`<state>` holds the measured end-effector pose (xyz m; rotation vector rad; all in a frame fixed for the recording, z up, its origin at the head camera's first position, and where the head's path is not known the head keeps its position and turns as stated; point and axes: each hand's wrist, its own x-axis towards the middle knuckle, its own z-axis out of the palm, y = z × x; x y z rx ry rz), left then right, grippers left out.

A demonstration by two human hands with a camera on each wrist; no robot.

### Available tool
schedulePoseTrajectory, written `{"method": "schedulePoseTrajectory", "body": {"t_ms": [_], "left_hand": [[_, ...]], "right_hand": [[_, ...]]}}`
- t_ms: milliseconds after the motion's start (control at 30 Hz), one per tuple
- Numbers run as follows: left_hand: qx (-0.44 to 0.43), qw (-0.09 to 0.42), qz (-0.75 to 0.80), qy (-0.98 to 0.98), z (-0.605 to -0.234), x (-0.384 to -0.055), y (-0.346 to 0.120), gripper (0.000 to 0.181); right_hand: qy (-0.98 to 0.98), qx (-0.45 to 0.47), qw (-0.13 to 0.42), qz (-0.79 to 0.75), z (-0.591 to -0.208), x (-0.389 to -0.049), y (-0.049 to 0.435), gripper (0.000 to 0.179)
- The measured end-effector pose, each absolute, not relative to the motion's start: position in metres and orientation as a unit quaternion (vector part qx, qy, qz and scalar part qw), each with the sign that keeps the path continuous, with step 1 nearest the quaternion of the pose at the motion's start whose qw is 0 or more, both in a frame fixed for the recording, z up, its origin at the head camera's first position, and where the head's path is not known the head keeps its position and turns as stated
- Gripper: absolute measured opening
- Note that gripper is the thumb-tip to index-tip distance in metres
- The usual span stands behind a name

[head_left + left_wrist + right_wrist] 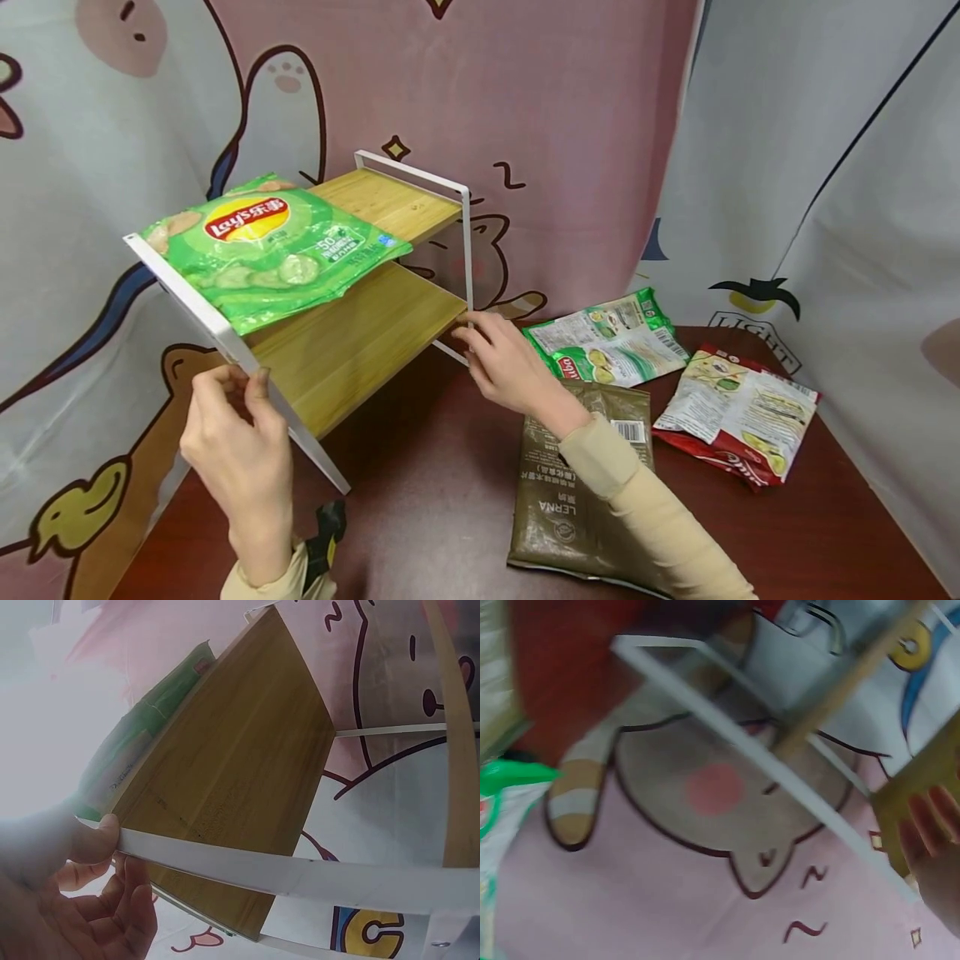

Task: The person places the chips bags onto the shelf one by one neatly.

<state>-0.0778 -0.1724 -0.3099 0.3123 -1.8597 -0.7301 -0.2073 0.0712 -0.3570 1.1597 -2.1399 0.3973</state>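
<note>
A two-tier shelf rack (352,342) with wooden boards and white metal side frames stands on the table. My left hand (243,458) pinches the rack's near left frame; in the left wrist view, that hand's thumb (109,829) lies on the white bar and its other fingers curl below. My right hand (504,364) is at the right leg, beside the lower board's corner, fingers mostly extended; whether they touch the leg I cannot tell. The right wrist view is blurred. A green Lay's chip bag (277,250) lies on the top board, overhanging its front edge.
Right of the rack lie a green-and-white snack bag (615,337), a red-and-white one (738,412) and a brown one (577,500), the last partly under my right forearm. The dark red table (427,517) meets cartoon-print cloth (540,100) behind and at the sides.
</note>
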Motion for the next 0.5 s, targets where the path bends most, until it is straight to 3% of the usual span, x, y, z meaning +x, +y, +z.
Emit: {"method": "schedulePoseTrajectory", "body": {"t_ms": [500], "left_hand": [[0.129, 0.529, -0.297, -0.784, -0.31, -0.078, -0.174, 0.029]], "right_hand": [[-0.865, 0.493, 0.081, 0.048, -0.42, -0.18, 0.132, 0.034]]}}
